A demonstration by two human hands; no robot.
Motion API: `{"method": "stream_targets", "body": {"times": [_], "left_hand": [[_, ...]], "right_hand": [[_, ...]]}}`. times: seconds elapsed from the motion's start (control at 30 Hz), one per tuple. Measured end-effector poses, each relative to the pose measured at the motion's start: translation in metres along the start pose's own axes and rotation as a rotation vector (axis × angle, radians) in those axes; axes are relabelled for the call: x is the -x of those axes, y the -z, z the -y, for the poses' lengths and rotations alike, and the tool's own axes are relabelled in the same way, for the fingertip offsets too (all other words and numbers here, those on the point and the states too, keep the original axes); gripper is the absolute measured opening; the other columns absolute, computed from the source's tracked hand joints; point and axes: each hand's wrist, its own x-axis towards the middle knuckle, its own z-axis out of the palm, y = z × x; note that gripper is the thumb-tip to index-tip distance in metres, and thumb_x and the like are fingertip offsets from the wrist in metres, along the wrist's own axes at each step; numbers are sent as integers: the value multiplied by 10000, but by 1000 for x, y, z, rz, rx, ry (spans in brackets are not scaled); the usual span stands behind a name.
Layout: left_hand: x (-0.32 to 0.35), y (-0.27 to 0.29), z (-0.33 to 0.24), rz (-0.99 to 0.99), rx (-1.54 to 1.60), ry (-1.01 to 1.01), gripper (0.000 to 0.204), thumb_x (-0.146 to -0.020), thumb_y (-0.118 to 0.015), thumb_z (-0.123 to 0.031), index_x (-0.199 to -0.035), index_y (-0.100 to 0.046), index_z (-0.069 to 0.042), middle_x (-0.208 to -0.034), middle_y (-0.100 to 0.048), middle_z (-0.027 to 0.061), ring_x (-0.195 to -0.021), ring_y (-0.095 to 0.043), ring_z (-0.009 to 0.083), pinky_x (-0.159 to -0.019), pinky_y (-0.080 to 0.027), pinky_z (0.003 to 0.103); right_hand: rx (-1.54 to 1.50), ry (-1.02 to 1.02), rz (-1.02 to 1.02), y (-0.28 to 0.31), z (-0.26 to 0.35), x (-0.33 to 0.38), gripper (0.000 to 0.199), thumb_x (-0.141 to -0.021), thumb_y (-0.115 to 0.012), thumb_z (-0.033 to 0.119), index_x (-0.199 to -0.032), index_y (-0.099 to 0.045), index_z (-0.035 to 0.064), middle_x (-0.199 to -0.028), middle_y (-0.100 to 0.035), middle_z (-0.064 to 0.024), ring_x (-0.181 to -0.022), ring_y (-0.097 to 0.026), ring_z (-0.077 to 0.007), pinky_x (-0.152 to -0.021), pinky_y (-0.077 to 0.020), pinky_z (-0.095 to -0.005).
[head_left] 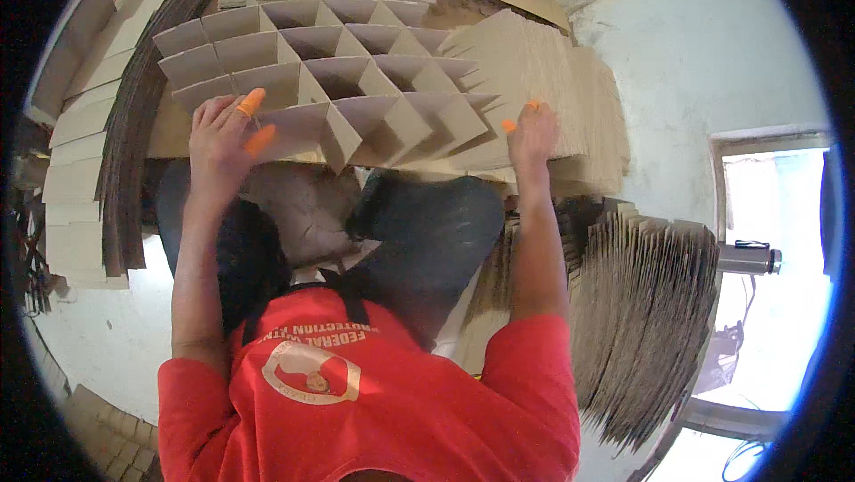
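Observation:
A brown cardboard divider grid point(356, 81) of crossed strips forming several open cells is held out in front of me above my knees. My left hand point(221, 139), with orange rubber tips on two fingers, grips the grid's near left edge. My right hand point(533, 134), also with orange fingertips, clasps the grid's near right edge, where the strips lie against a slanted pile of flat cardboard pieces point(552, 63).
Tall stacks of flat cardboard strips point(98, 152) stand at the left. A fanned bundle of cardboard sheets point(650, 322) leans at the right. My dark trousers point(427, 232) and red shirt point(374, 402) fill the lower middle. A white wall point(704, 63) and a bright doorway point(770, 215) are at the right.

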Motion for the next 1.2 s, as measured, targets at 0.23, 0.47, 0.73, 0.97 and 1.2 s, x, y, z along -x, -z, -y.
{"method": "stream_targets", "body": {"times": [0.23,0.47,0.73,0.97,1.2], "left_hand": [[8,5,12,-39,-64,43,460,-683,-781,-168,-1122,-672,-86,-1000,-681,82,-954,-604,264,-875,-458,391],[10,4,15,-73,2,54,421,-680,-793,-171,-1076,-687,-78,-980,-682,92,-933,-605,269,-865,-461,388],[18,28,16,-45,129,319,373,-716,-789,-175,-1054,-696,-49,-933,-648,119,-910,-606,281,-850,-461,380],[30,14,36,33,512,441,256,-736,-756,-85,-977,-694,-23,-846,-635,148,-755,-604,286,-720,-487,361],[24,13,32,5,439,319,146,-698,-732,-10,-811,-642,11,-745,-622,162,-689,-549,317,-714,-475,372]], "right_hand": [[-436,-392,-55,-8,-13,-17,349,-809,-716,242,-1058,-612,22,-950,-669,-200,-924,-648,-391,-772,-506,-474],[-549,-413,75,9,-31,-24,330,-858,-644,258,-1073,-624,9,-972,-662,-211,-916,-645,-373,-781,-502,-463],[-1279,-593,-648,171,12,-41,352,-884,-604,39,-1218,-569,-66,-1053,-647,-177,-937,-627,-246,-792,-516,-337],[-1182,155,-403,246,107,-39,580,-782,-766,43,-1324,-559,27,-748,-462,80,-604,-315,-33,-577,-370,-167],[-1356,317,-175,240,166,-43,575,-797,-750,47,-1336,-548,40,-727,-388,87,-601,-283,-38,-528,-271,-185]]}}
